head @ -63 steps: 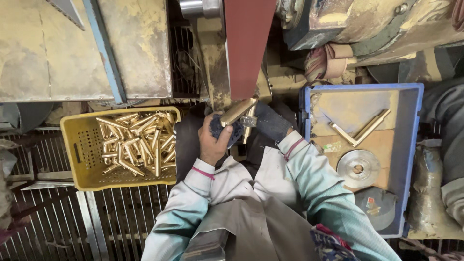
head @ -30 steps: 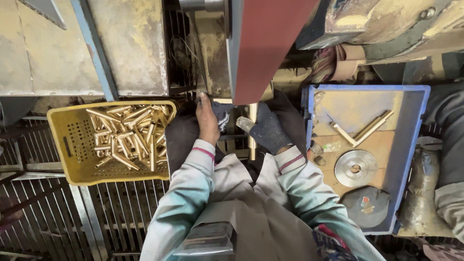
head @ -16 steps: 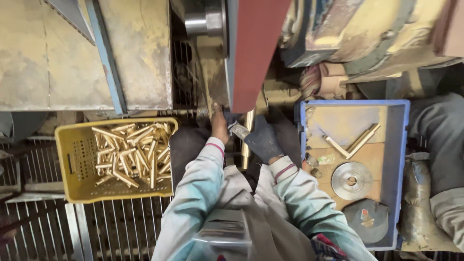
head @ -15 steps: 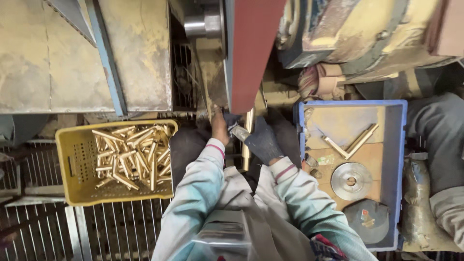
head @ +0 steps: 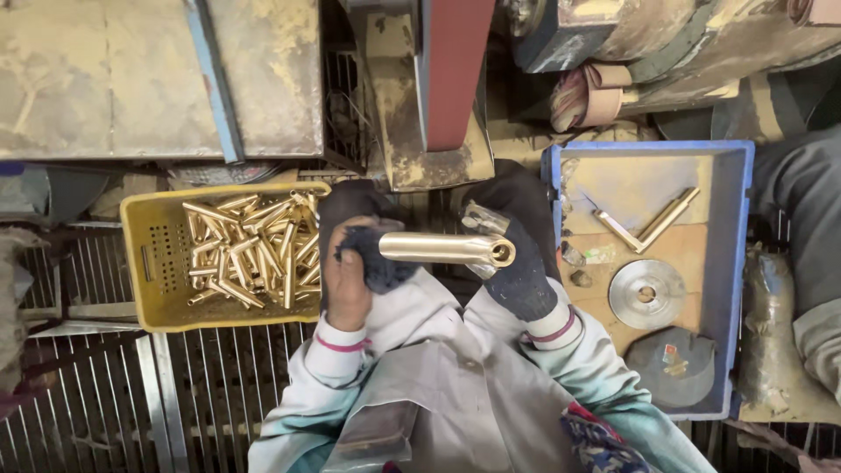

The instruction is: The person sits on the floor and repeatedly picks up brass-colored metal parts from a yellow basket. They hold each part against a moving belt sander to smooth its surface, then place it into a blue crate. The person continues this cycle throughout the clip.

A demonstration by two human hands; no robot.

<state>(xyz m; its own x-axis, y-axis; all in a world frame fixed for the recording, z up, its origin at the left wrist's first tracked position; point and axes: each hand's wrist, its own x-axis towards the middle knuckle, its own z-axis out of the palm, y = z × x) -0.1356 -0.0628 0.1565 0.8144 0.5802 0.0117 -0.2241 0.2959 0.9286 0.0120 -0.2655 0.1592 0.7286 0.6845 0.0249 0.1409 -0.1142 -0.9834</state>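
The person held a polished brass tube level across the lap, just below the red sanding belt of the grinding machine. The left hand was curled round the tube's left end through a dark scrap of cloth, and the right hand, in a dark glove, had its fingers closed about the open right end, whose bore faced the camera. Both grips looked firm, yet the tube was smooth and shiny, so it could probably have slipped through cloth or glove and dropped onto the metal grating below, denting the finish. The belt stood near the knuckles; had it been running, a loose corner of the cloth or a glove fingertip might have been caught and dragged in, which seemed the gravest risk. To the left sat a yellow crate heaped with short brass pieces, and to the right a blue tray holding an angled brass fitting and a metal disc. A careless swing of the tube could have struck either rim. Another person's grey sleeve lay just beyond the tray, close enough to be jostled.
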